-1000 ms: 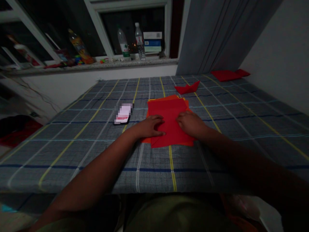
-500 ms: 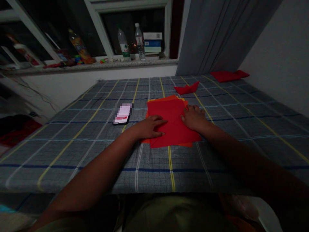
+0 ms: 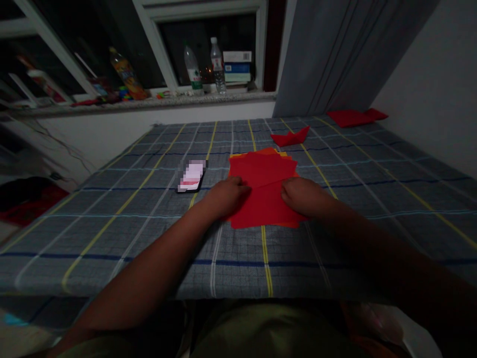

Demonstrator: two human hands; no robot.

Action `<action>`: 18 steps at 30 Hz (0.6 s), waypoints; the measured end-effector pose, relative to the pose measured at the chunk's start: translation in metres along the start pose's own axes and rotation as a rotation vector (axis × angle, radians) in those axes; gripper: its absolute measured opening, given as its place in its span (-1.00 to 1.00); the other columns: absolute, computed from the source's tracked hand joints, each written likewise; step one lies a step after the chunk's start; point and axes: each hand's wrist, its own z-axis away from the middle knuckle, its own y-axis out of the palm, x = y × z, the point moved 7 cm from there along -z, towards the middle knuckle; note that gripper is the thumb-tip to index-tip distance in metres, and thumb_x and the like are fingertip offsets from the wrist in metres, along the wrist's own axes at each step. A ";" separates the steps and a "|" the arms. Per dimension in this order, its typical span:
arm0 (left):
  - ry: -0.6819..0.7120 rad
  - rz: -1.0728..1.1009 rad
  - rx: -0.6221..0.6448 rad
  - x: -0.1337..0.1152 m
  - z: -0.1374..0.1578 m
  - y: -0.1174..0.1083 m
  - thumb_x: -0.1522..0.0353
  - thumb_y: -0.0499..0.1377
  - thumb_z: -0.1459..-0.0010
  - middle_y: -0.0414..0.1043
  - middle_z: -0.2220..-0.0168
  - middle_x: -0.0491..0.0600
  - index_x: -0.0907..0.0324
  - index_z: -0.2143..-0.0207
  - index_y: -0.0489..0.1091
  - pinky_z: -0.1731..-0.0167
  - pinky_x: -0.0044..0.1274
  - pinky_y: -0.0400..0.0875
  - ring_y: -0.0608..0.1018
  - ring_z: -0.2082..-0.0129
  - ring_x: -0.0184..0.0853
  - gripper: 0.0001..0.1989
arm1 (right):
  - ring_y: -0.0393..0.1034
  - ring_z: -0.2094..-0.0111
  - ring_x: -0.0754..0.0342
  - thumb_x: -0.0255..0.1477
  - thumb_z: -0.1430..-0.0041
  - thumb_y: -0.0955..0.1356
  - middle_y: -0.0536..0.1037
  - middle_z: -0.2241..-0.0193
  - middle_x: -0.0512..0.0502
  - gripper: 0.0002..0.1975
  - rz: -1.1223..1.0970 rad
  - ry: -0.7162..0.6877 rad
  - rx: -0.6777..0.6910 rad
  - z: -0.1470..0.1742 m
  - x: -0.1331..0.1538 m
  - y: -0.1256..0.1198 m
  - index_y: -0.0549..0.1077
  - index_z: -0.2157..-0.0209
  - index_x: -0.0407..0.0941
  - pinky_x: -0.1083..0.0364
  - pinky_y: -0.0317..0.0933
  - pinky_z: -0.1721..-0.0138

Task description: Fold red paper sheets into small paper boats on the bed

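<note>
A red sheet of paper (image 3: 264, 206) lies before me, its upper edge running from one hand to the other. My left hand (image 3: 228, 195) is closed on the left end of that edge, with thumb and fingers together. At the right end, my right hand (image 3: 302, 194) has its fingers curled in and pinches the same sheet. Beneath and behind it spreads a stack of red and orange paper (image 3: 263, 166), its corners fanned out unevenly. Beyond the stack sits a folded red paper boat (image 3: 290, 136).
A phone (image 3: 193, 176) with a blurred-out screen lies left of the paper on the checked tablecloth (image 3: 130, 233). More red paper (image 3: 354, 118) rests at the far right. Bottles (image 3: 194, 72) and stacked boxes (image 3: 237, 67) stand on the windowsill (image 3: 167, 102).
My fingers, spread flat on the paper before, are now curled in at its two sides. My right hand has come slightly lower, and the red sheet's edge now shows between both hands.
</note>
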 end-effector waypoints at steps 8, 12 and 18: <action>-0.209 -0.118 0.065 0.006 0.002 -0.005 0.31 -0.01 -0.43 0.51 0.02 0.18 0.23 -0.03 0.53 0.10 -0.37 0.40 0.56 0.14 -0.14 -0.64 | 0.56 0.21 -0.09 -0.40 -0.39 0.18 0.66 0.21 -0.34 -0.62 -0.030 -0.080 0.154 0.010 -0.007 -0.005 0.61 0.20 -0.21 0.03 0.25 0.25; -0.247 -0.102 0.040 0.002 0.000 -0.009 0.23 -0.03 -0.46 0.52 0.03 0.17 0.26 0.02 0.52 0.05 -0.36 0.40 0.57 0.12 -0.14 -0.60 | 0.52 0.29 -0.04 -0.43 -0.32 0.24 0.66 0.28 -0.24 -0.70 -0.140 -0.105 0.156 0.011 -0.015 -0.011 0.60 0.30 -0.15 0.05 0.20 0.32; -0.319 -0.075 0.020 0.005 -0.003 -0.006 0.09 -0.04 -0.47 0.51 0.02 0.20 0.27 -0.02 0.51 0.00 -0.31 0.37 0.56 0.07 -0.09 -0.51 | 0.47 0.36 0.00 -0.39 -0.34 0.25 0.62 0.37 -0.17 -0.73 -0.256 -0.006 -0.010 0.010 -0.021 -0.028 0.51 0.41 -0.10 0.06 0.13 0.36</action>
